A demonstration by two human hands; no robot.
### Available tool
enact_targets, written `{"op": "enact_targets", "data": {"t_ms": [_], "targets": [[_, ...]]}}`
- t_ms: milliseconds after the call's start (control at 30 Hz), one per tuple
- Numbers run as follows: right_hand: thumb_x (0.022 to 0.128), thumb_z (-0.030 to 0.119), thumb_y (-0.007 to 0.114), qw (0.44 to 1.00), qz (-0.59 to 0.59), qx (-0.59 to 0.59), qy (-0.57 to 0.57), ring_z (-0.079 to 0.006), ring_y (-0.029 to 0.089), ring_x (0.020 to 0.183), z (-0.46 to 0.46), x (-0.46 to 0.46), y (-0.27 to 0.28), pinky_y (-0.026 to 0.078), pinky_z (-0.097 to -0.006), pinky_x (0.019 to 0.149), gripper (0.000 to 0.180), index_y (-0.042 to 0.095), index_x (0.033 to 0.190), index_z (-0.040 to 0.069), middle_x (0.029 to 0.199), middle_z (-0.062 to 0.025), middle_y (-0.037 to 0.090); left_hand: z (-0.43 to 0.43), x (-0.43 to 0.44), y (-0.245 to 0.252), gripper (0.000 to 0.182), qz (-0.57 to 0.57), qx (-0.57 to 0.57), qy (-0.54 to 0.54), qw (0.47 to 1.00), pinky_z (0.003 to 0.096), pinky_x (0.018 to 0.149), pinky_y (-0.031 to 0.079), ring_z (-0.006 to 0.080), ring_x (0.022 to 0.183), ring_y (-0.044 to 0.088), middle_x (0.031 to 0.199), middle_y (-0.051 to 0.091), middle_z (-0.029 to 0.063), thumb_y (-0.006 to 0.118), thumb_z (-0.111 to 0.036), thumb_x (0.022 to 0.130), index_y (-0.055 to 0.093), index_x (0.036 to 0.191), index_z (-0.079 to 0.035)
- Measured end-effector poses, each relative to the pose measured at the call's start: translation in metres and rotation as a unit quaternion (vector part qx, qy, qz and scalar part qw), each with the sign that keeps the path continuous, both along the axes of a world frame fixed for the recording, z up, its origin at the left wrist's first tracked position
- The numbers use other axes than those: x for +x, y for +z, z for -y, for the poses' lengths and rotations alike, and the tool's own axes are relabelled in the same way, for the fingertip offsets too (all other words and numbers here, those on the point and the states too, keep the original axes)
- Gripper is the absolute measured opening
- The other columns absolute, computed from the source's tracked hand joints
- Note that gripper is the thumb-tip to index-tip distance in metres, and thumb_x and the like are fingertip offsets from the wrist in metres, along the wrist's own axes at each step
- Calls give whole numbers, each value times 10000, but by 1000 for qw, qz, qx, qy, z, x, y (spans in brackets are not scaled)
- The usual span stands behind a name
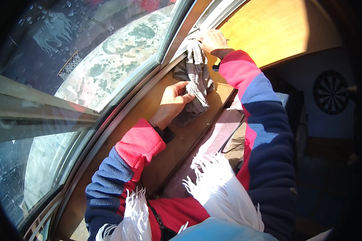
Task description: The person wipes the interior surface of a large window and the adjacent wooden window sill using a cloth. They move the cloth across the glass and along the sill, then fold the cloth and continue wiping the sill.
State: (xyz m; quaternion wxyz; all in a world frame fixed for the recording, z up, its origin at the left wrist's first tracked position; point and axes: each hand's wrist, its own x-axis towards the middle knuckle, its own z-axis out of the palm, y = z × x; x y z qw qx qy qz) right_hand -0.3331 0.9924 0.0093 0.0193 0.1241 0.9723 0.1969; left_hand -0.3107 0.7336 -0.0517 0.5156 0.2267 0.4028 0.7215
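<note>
A crumpled grey cloth [196, 81] hangs between my two hands, over a wooden window sill [132, 120]. My left hand [172, 102] pinches its middle between thumb and fingers. At the upper end of the cloth, my right hand [214, 40] is closed on it against the white window frame [196, 31]. The fingertips of the right hand are partly hidden by its own back. The cloth's lower end droops onto the sill in shadow.
A glass window [87, 60] with wet spots runs along the left. A sunlit wooden panel [268, 27] stands at the upper right. Below the sill lies a pinkish surface [196, 144] with a dark cable [230, 135]. A dartboard [331, 92] hangs on the far wall.
</note>
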Motion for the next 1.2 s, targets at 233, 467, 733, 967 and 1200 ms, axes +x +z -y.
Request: {"op": "enact_targets", "data": {"t_ms": [233, 467, 733, 967, 1200], "targets": [[712, 167, 634, 991, 17, -128, 43, -260, 658, 825, 28, -5, 15, 515, -370, 739, 156, 730, 833, 193, 811, -82, 686, 10, -2, 5, 343, 3, -22, 4, 1000, 247, 827, 477, 127, 898, 608, 1005, 651, 77, 565, 29, 833, 549, 1175, 55], [676, 112, 629, 990, -22, -141, 1, -263, 659, 829, -9, -16, 18, 512, -370, 744, 200, 748, 792, 223, 814, -91, 690, 13, -4, 5, 323, 4, -18, 18, 1000, 239, 806, 483, 114, 871, 611, 986, 657, 75, 561, 34, 833, 560, 1155, 57], [672, 93, 608, 990, -6, -140, 2, -270, 654, 827, -5, -29, 28, 502, -380, 740, 199, 741, 765, 208, 792, -102, 680, 13, -3, 4, 328, 23, -15, 19, 999, 239, 816, 480, 116, 874, 615, 987, 659, 75, 565, 29, 825, 561, 1151, 61], [698, 94, 576, 980, 24, -198, -6, -222, 676, 701, -5, -41, 35, 513, -354, 658, 203, 738, 778, 186, 735, -69, 693, 13, -4, 3, 346, 20, -13, 14, 1000, 242, 851, 468, 113, 910, 614, 1026, 655, 70, 579, 12, 829, 552, 1172, 55], [735, 59, 515, 959, 116, -251, -58, -137, 674, 663, -15, -56, 30, 511, -312, 630, 263, 738, 858, 125, 740, -52, 699, 15, -3, 5, 342, 23, -10, 31, 999, 247, 806, 487, 125, 880, 618, 993, 657, 85, 540, 29, 813, 556, 1152, 72]]}}
